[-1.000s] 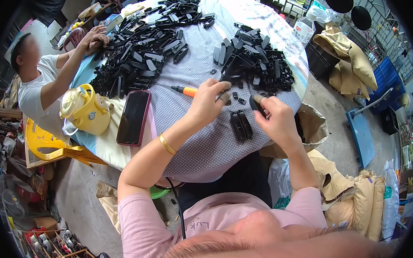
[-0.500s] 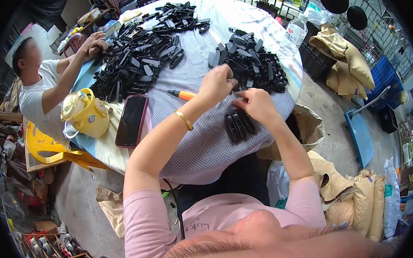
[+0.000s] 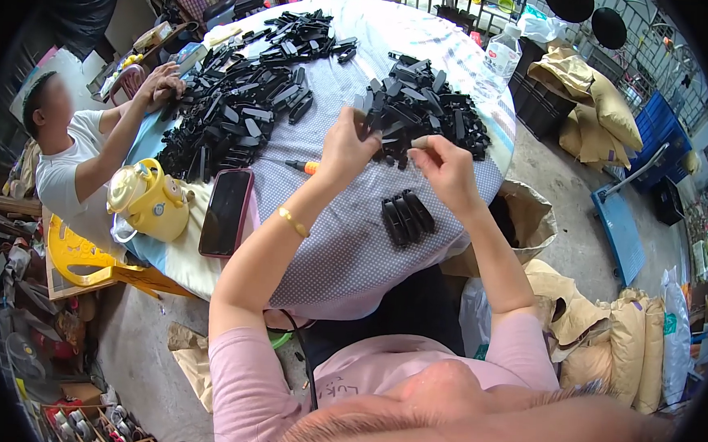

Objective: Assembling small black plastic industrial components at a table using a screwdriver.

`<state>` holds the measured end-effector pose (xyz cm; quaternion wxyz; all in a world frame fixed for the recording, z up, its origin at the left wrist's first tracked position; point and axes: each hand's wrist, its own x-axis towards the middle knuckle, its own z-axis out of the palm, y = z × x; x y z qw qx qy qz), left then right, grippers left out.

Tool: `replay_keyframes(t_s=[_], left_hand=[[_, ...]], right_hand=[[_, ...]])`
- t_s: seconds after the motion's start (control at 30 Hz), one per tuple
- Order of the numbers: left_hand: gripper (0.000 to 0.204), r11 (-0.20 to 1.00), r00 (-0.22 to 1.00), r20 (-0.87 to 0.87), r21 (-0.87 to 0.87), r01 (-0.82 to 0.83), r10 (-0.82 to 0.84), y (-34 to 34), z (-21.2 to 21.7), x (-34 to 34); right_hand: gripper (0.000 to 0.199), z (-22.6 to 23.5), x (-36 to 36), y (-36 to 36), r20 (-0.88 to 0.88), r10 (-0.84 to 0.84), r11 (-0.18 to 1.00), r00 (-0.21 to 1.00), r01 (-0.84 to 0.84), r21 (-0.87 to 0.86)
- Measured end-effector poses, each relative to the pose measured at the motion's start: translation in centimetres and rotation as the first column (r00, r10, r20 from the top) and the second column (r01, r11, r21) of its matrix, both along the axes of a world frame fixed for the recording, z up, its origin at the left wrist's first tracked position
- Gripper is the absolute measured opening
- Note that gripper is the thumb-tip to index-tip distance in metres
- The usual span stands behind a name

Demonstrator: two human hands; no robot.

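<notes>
My left hand [image 3: 349, 146] is closed at the near left edge of a pile of black plastic parts [image 3: 426, 100], with a black plastic part [image 3: 368, 129] between its fingers. To its right, my right hand [image 3: 448, 168] is pinched at the pile's near edge. Whatever sits in that pinch is too small to make out. A neat row of several long black parts [image 3: 408, 218] lies just below my hands on the dotted tablecloth [image 3: 319, 255]. An orange-handled tool [image 3: 309, 167] with a dark tip lies by my left wrist, partly hidden by it.
A larger heap of black parts [image 3: 243, 105] covers the table's left side, where a co-worker's hands [image 3: 164, 84] are busy. A phone [image 3: 226, 213] and a yellow jug [image 3: 149, 196] stand at the left. A bottle [image 3: 504, 52] is at the far right; paper sacks [image 3: 533, 216] flank the table.
My hands have drawn apart: the left has moved left, and the right has lifted slightly away from the row. The row of black parts has stayed in place.
</notes>
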<state>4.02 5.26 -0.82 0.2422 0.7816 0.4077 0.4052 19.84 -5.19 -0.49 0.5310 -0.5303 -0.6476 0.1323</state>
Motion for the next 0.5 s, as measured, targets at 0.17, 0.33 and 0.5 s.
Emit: replay_keyframes(t_s=[0.17, 0.33, 0.5], left_hand=[[0.027, 0.885, 0.961, 0.259, -0.420, 0.201, -0.095, -3.5, -0.1, -1.5], [0.024, 0.593, 0.745, 0.666, -0.602, 0.534, 0.005, -5.5, 0.5, -1.0], [0.029, 0.471, 0.653, 0.758, -0.575, 0.668, 0.000, -6.0, 1.1, -1.4]], right_hand=[[0.012, 0.2, -1.8, 0.0, -0.069, 0.073, 0.976, 0.995, -0.057, 0.210], [0.011, 0.3, -2.5, 0.5, 0.042, -0.026, 0.950, 0.999, 0.012, 0.313], [0.010, 0.9, -2.9, 0.4, 0.071, -0.103, 0.932, 0.992, 0.071, 0.355]])
